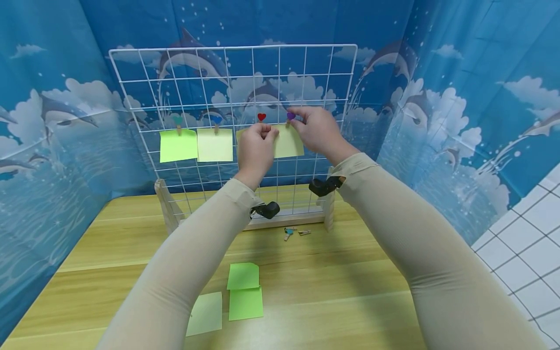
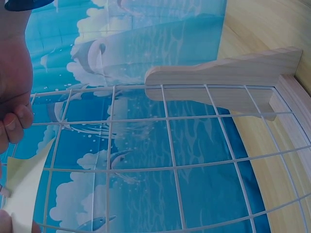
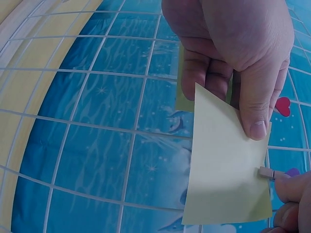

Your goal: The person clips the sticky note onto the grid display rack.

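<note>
My left hand point(image 1: 255, 150) pinches the upper left part of a pale yellow sticky note point(image 1: 289, 143) against a white wire grid point(image 1: 292, 167). At the note's top edge, my right hand point(image 1: 321, 130) pinches a small wooden clothespin point(image 3: 268, 173) with a purple heart point(image 1: 290, 116). The clothespin's tip is over the note's edge in the right wrist view. Just left, a clothespin with a red heart point(image 1: 261, 117) stands above another yellow note point(image 1: 238, 138), mostly hidden behind my left hand. Further left hang a green note point(image 1: 178, 146) and a pale yellow note point(image 1: 215, 146), each clipped to the grid.
Wooden feet point(image 1: 165, 201) hold the grid upright on a wood-grain table point(image 1: 323, 301). Several loose clothespins point(image 1: 289, 232) lie before its base. Green notes point(image 1: 246, 303) and a pale note point(image 1: 207, 313) lie nearer. A blue dolphin curtain point(image 1: 271, 19) hangs behind.
</note>
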`<state>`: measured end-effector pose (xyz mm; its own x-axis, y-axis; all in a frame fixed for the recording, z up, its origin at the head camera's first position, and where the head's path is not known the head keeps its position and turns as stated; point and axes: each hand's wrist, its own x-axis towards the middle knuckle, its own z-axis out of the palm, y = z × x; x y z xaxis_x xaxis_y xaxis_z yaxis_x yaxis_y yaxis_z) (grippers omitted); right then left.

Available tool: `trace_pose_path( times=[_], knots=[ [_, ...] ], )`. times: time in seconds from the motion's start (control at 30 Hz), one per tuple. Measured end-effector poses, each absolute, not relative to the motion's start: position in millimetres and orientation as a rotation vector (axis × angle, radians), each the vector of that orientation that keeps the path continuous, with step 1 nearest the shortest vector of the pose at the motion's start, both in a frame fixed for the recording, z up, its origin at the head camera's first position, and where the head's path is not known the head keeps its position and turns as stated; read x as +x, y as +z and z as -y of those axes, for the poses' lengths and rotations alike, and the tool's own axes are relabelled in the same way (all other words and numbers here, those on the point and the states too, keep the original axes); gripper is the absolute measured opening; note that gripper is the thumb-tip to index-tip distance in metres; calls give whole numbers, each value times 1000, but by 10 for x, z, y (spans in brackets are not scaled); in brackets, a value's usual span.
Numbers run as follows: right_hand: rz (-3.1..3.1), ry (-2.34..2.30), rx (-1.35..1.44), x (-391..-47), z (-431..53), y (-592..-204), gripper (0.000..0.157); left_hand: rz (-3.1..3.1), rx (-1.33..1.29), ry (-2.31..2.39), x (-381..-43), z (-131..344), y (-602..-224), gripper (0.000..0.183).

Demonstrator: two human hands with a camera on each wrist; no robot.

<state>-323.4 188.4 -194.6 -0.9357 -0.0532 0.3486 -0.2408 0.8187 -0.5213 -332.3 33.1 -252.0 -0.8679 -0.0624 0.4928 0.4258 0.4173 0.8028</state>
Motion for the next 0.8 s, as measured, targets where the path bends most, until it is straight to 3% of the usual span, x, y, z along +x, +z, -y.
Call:
trace_pose_path(
  times=[0.8],
  knots=[
    [2678, 866, 206, -3227, -1881, -1962, 47, 2227, -309, -1428, -3333, -334, -2528, 31]
  ],
)
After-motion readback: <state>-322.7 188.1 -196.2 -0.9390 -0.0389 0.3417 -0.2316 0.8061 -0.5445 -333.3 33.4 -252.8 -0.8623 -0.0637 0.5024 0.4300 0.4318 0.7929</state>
